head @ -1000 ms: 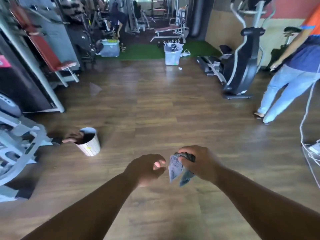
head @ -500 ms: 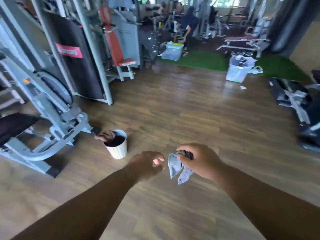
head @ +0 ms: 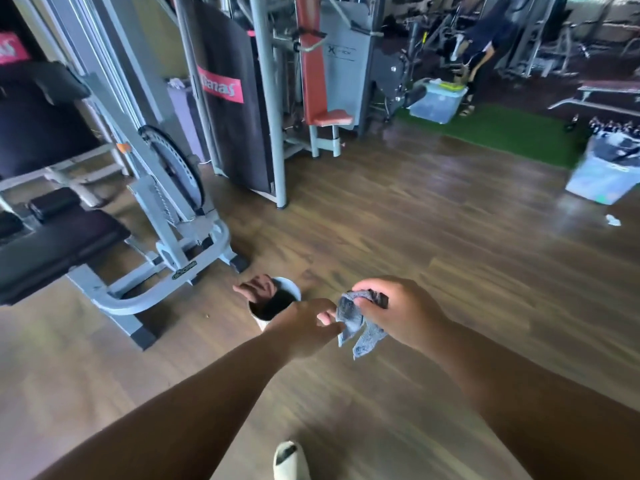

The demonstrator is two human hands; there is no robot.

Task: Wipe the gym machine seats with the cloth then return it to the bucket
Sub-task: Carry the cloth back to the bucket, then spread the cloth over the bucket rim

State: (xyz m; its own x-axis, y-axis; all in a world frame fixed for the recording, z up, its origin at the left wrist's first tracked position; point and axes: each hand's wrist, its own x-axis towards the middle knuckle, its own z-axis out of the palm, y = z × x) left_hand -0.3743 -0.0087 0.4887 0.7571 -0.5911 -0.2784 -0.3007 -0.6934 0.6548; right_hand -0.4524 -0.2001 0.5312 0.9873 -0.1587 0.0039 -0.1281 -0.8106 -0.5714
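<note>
My right hand [head: 405,313] grips a bunched grey-blue cloth [head: 356,327] at waist height, its ends hanging down. My left hand [head: 301,327] hovers just left of it with fingers loosely curled, fingertips at the cloth's edge. A white bucket [head: 291,285] stands on the wooden floor right behind my left hand, partly hidden by it, with a brown thing [head: 258,289] draped over its far rim. To the left is a grey gym machine with a black padded seat [head: 59,247]. Farther back stands a machine with a red seat [head: 329,117].
The grey machine's base frame [head: 166,292] reaches almost to the bucket. My foot [head: 289,459] shows at the bottom. A clear bin [head: 602,174] stands at the right, another bin [head: 438,102] by the green mat, and a person [head: 481,39] bends over at the back.
The view has swung left and come closer to the bucket and the grey machine. My hands keep the same pose, and my left fingertips have closed the gap to the cloth.
</note>
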